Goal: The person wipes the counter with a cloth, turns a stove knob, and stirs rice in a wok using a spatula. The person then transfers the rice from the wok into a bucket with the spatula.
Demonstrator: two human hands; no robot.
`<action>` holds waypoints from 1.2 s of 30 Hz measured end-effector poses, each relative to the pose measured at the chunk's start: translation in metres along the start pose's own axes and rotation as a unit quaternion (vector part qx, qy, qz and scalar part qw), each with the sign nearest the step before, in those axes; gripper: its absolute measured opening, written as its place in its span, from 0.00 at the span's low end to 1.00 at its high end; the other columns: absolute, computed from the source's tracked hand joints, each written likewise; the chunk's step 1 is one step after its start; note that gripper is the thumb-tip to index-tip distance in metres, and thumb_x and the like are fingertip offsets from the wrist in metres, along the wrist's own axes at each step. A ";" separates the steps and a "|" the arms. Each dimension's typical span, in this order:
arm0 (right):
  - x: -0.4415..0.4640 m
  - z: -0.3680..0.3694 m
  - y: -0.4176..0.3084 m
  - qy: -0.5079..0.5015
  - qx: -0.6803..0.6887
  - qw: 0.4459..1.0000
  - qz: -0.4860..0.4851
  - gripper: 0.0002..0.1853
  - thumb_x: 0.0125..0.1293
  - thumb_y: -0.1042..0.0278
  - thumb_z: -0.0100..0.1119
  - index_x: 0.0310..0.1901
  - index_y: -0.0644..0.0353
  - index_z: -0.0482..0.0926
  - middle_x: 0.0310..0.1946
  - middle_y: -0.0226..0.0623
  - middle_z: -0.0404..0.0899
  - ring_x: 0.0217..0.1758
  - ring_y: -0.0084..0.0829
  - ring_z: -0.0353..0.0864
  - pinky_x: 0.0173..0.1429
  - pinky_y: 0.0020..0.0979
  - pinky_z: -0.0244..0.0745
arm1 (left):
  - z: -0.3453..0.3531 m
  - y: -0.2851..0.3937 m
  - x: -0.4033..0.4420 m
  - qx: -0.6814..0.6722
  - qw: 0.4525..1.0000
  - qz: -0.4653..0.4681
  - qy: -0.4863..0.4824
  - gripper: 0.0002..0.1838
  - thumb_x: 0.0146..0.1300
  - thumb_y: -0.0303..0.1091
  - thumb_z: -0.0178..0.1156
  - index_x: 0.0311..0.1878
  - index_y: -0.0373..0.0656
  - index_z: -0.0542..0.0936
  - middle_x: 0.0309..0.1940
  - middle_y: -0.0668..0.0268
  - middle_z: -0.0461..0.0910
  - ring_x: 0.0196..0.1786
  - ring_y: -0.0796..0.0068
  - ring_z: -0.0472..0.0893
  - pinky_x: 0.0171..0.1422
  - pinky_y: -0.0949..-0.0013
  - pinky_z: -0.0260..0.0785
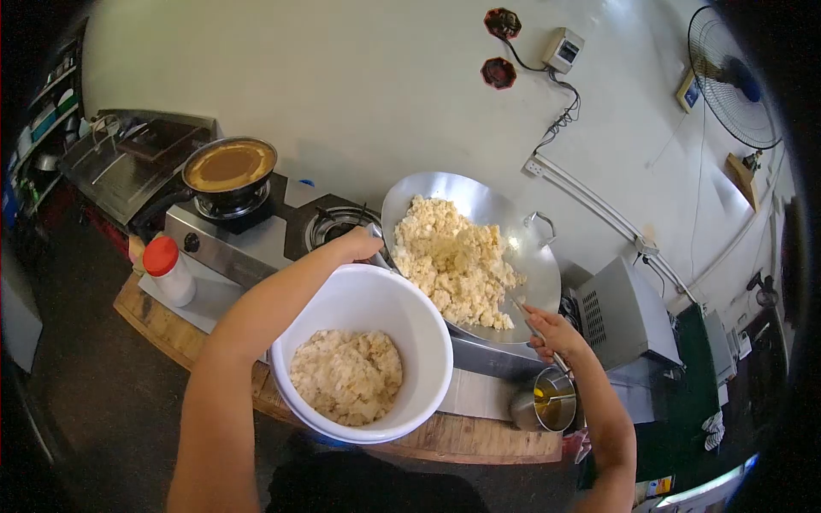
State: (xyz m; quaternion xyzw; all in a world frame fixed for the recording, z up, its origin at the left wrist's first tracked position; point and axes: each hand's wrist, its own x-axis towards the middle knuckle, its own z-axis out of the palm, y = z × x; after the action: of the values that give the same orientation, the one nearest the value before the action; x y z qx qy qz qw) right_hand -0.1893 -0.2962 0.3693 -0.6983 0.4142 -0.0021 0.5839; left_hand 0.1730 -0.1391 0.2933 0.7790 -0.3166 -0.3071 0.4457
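A large metal wok (534, 248) holds a heap of crumbly, pale yellow food (449, 256). My left hand (359, 245) is closed around the wok's left handle (374, 230). In my right hand (556, 333) is a long-handled metal cooking utensil (523, 309), slanting down into the right edge of the food. Its head is buried, so its shape cannot be made out. Below my left forearm stands a white bucket (432, 342) with more of the same kind of pale, lumpy food (346, 376) at its bottom.
A frying pan (231, 165) with a brown, pale-rimmed filling sits on the left burner. A red-lidded jar (169, 271) stands on the wooden counter (479, 440). Near my right wrist is a metal pot (523, 409) with yellowish liquid and a utensil. A wall fan (735, 77) hangs at upper right.
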 end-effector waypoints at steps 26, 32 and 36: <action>-0.131 0.090 -0.003 0.167 -0.644 0.698 -0.264 0.27 0.54 0.68 0.52 0.58 0.41 0.62 0.24 0.39 0.72 0.21 0.38 0.75 0.23 0.34 0.72 | 0.000 -0.012 0.017 -0.055 0.997 -0.008 -0.049 0.21 0.48 0.34 0.53 0.37 0.21 0.73 0.27 0.52 0.77 0.22 0.67 0.77 0.25 0.63 0.69; -0.104 0.008 -0.041 0.274 -0.539 0.769 -0.208 0.17 0.53 0.66 0.53 0.48 0.49 0.73 0.33 0.48 0.77 0.35 0.48 0.76 0.38 0.44 0.71 | -0.001 -0.013 0.018 -0.035 0.999 -0.005 -0.037 0.21 0.47 0.33 0.53 0.38 0.21 0.73 0.27 0.51 0.76 0.23 0.65 0.77 0.25 0.62 0.69; -0.057 -0.056 -0.050 0.219 -0.658 0.718 -0.069 0.18 0.57 0.60 0.48 0.50 0.48 0.73 0.35 0.46 0.77 0.39 0.47 0.76 0.45 0.44 0.70 | -0.001 -0.006 0.008 -0.033 0.999 -0.005 -0.023 0.22 0.48 0.33 0.54 0.41 0.20 0.70 0.30 0.50 0.76 0.23 0.65 0.77 0.24 0.62 0.70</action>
State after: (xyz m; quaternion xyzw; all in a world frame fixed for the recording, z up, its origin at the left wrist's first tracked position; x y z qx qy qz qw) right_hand -0.2254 -0.3098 0.4553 -0.9132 0.3780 0.0779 -0.1309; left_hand 0.1803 -0.1424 0.2873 0.7582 -0.3127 -0.3376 0.4619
